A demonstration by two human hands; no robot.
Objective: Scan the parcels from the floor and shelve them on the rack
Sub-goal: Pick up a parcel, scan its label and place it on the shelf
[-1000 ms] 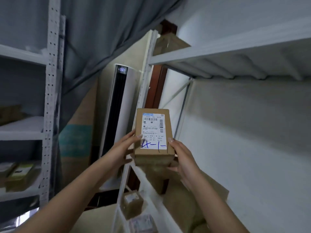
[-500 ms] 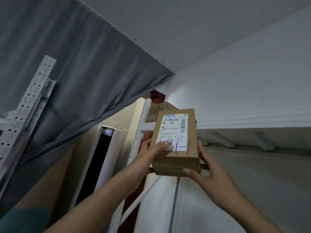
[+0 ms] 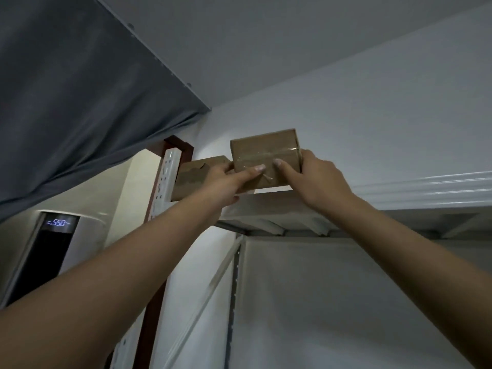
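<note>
Both hands hold a brown cardboard parcel [image 3: 266,153] up at the front edge of the rack's top shelf [image 3: 399,190], close to the white wall. Its broad taped face is turned down and toward the camera. A strip of clear tape runs across that face from left to right, along its longer side, which lies roughly parallel to the shelf's front edge. The parcel's lower edge meets the shelf lip; whether it already rests there cannot be told.

The left hand [image 3: 226,179] grips the parcel's left side, thumb pressed flat on the taped face. The right hand [image 3: 316,179] grips the right side, its fingers [image 3: 306,155] curled round the edge and its thumb on the same face.

Just left of the parcel, a second cardboard box [image 3: 197,177] sits on the shelf beside the rack's perforated white post [image 3: 166,177]. Lower left stands a tall white appliance [image 3: 58,223] with a lit display, under a grey curtain [image 3: 80,102].
</note>
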